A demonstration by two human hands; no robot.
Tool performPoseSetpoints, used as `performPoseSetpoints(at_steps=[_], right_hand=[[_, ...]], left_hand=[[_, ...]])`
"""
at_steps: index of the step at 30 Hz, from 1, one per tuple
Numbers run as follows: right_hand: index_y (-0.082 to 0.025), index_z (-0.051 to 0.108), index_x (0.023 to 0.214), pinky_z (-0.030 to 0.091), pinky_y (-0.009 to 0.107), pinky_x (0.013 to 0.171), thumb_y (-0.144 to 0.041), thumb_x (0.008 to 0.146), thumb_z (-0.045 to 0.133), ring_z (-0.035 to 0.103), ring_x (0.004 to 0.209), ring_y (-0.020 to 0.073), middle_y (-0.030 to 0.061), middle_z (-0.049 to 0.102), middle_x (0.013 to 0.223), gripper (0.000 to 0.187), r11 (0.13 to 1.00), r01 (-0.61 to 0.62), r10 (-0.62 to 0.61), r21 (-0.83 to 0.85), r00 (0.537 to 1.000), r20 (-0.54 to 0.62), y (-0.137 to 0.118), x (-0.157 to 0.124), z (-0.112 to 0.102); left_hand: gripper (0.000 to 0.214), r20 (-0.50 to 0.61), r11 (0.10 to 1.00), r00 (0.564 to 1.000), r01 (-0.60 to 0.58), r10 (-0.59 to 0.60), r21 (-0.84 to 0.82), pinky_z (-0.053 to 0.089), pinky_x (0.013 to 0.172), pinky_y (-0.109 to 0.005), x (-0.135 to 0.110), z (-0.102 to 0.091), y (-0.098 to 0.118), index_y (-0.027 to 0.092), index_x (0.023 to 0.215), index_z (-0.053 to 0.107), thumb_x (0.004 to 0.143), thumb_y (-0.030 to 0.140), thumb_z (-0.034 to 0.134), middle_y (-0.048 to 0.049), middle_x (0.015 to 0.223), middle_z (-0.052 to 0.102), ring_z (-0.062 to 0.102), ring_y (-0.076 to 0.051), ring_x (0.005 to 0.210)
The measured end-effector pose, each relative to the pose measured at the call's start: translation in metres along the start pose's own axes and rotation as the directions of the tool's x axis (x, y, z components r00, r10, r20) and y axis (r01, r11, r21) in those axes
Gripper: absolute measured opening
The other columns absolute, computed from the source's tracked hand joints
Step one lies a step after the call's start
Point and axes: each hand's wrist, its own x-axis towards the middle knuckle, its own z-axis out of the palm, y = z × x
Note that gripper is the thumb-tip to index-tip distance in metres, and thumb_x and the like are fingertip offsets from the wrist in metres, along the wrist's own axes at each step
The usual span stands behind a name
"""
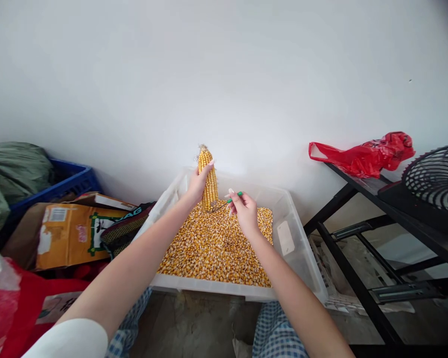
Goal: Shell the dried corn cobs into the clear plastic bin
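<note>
My left hand (199,183) grips a dried yellow corn cob (209,174), which stands upright above the far end of a clear plastic tub (294,243). My right hand (245,211) pinches a thin metal pick with a green handle (234,198), and its tip reaches the lower end of the cob. A thick layer of loose corn kernels (212,248) fills the tub below both hands. Neither hand touches the kernels.
A black metal shelf (358,199) on the right holds a red plastic bag (366,155) and a black fan (436,181). A cardboard box (72,236), blue crate (63,184) and green cloth (15,174) lie left. A white wall stands behind.
</note>
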Motion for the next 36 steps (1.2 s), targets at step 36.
performPoseSetpoints(at_steps=[36], right_hand=[[-0.021, 0.044, 0.071, 0.037, 0.02, 0.038, -0.055, 0.085, 0.036, 0.049, 0.036, 0.0097, -0.0046, 0.052, 0.048, 0.038, 0.955, -0.018, 0.012, -0.297, 1.0, -0.023, 0.031, 0.016, -0.003]], left_hand=[[0.03, 0.137, 0.843, 0.919, -0.394, 0.37, 0.367, 0.038, 0.052, -0.024, -0.044, 0.031, 0.009, 0.018, 0.074, 0.051, 0.07, 0.045, 0.065, 0.0009, 0.062, 0.048, 0.045, -0.011, 0.055]])
